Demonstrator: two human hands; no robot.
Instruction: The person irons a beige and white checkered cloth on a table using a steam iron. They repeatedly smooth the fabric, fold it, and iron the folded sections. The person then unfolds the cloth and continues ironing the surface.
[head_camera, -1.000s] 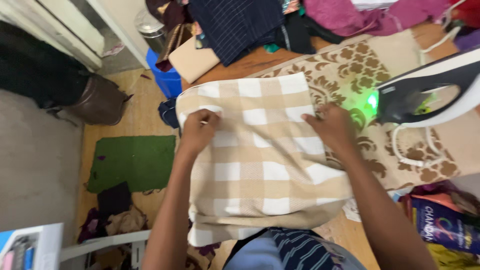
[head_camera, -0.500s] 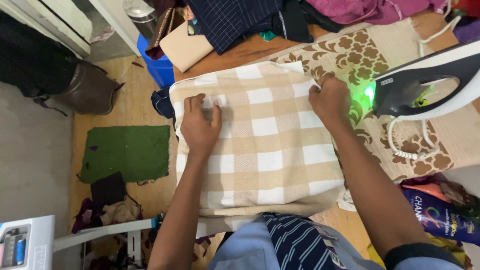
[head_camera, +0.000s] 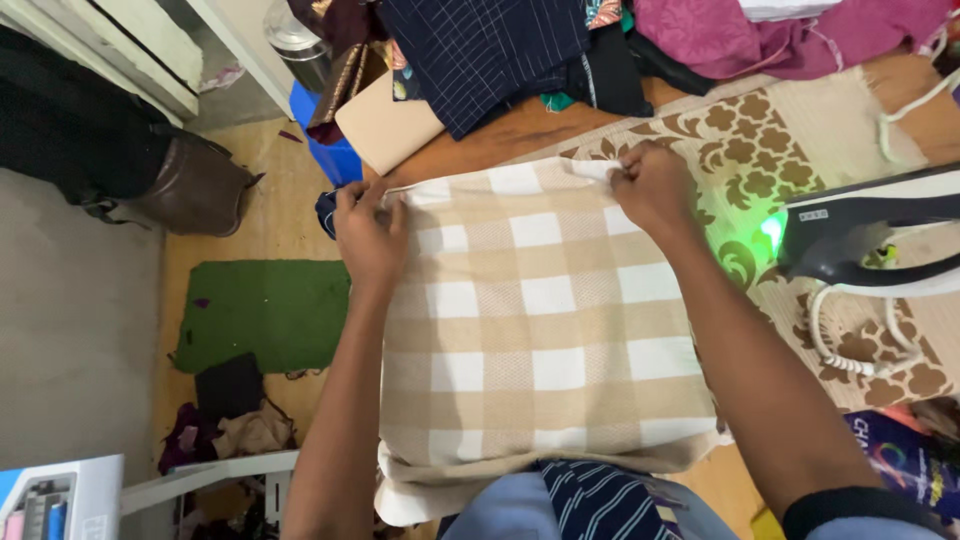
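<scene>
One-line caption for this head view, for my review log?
Left hand and right hand pinch the far corners of a beige-and-white checked cloth on a patterned mat beside a steam iron.

Both hands (head_camera: 368, 232) (head_camera: 652, 186) pinch the checked cloth's (head_camera: 540, 320) far corners

- The checked cloth (head_camera: 535, 320) lies on the table (head_camera: 500, 125), overlapping the left part of the patterned mat (head_camera: 760, 150).
- The left hand (head_camera: 368, 232) sits on the cloth's far left corner, the right hand (head_camera: 652, 185) on its far right corner.
- The iron (head_camera: 870, 245) rests on the mat, right of the cloth, its coiled cord (head_camera: 845, 345) just in front of it.
- A heap of clothes (head_camera: 560, 40) lies behind the cloth.
- A floor mat (head_camera: 265, 310) lies left of the table.
</scene>
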